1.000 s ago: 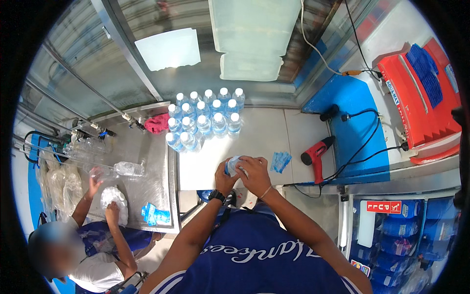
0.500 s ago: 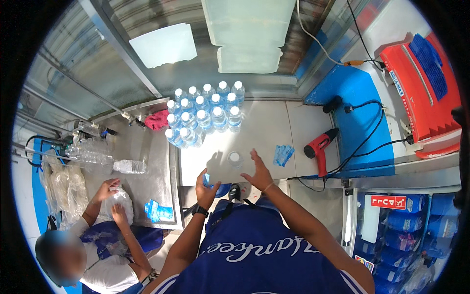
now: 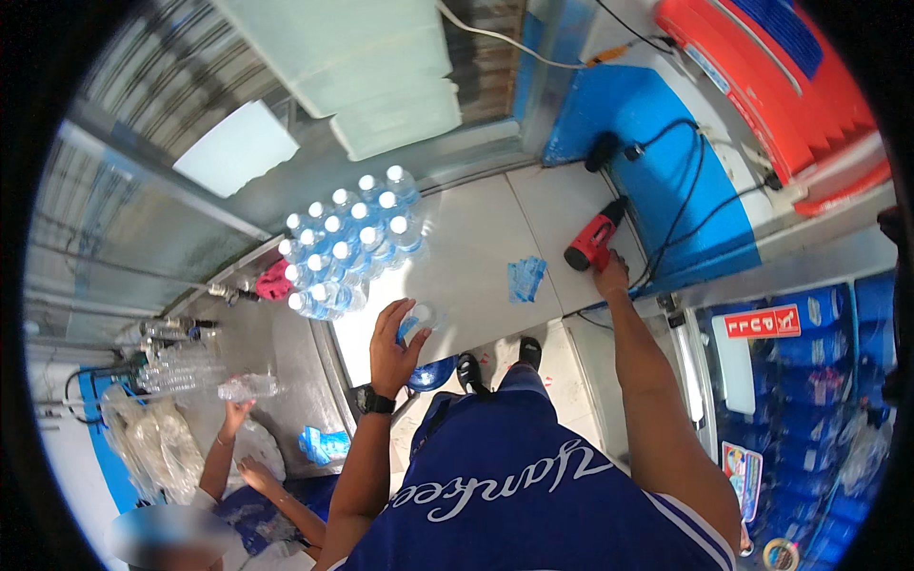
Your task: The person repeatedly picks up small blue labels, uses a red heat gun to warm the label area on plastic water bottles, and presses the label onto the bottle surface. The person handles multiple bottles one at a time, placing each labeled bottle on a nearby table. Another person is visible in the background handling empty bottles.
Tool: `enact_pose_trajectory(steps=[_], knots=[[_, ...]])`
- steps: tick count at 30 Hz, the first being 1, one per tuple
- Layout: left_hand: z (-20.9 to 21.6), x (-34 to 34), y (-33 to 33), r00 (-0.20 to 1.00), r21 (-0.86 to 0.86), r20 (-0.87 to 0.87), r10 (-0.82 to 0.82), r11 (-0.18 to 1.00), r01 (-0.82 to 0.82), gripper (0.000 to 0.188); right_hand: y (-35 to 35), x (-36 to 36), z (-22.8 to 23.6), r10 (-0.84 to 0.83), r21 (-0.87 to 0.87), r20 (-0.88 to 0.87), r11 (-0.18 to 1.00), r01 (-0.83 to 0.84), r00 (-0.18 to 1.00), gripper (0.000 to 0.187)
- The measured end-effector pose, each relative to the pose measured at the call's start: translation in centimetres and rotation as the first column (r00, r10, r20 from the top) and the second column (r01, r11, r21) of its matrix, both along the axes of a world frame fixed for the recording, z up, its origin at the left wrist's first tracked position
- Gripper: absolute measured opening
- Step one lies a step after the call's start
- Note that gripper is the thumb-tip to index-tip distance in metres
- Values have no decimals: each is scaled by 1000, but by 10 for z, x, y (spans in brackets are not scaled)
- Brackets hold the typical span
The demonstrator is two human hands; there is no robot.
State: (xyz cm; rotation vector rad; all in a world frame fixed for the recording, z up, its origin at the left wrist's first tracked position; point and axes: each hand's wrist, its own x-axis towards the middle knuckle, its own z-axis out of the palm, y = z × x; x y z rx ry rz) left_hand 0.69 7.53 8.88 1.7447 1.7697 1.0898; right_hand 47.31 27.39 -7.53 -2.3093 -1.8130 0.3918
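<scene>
A clear bottle with a white cap (image 3: 423, 313) stands near the front edge of the tiled counter. My left hand (image 3: 393, 344) curls around its left side, thumb and fingers closed against it, and a bit of blue printed film (image 3: 407, 329) shows inside the grip. Over to the right, my right hand (image 3: 614, 276) is closed on the handle of a red heat gun (image 3: 592, 240) with a black nozzle. Part of that handle is hidden by the fingers. Flat blue sleeve labels (image 3: 526, 280) lie between the two hands.
Several capped water bottles (image 3: 348, 255) stand grouped at the back left, beside a pink cloth (image 3: 274, 282). Black cords (image 3: 687, 238) run along the blue wall at right. A co-worker's hand (image 3: 240, 416) holds an empty bottle (image 3: 249, 386) over the steel sink counter (image 3: 303, 400).
My right hand has left the bottle and reached right onto the heat gun. My left hand has closed in on the bottle. The view has turned, and the co-worker now holds an empty bottle.
</scene>
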Motion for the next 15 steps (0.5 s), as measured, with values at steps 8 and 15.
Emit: enact_pose_trajectory(steps=[8,15], knots=[[11,-6,27,974,-127,-44,-222,968,215,35,-41,-27,38,67,296,-309,955,29,949,43],[8,-10,25,963,-128,-152,-221,971,202,40,-181,-46,118,-263,-270,-961,959,-82,91,40]])
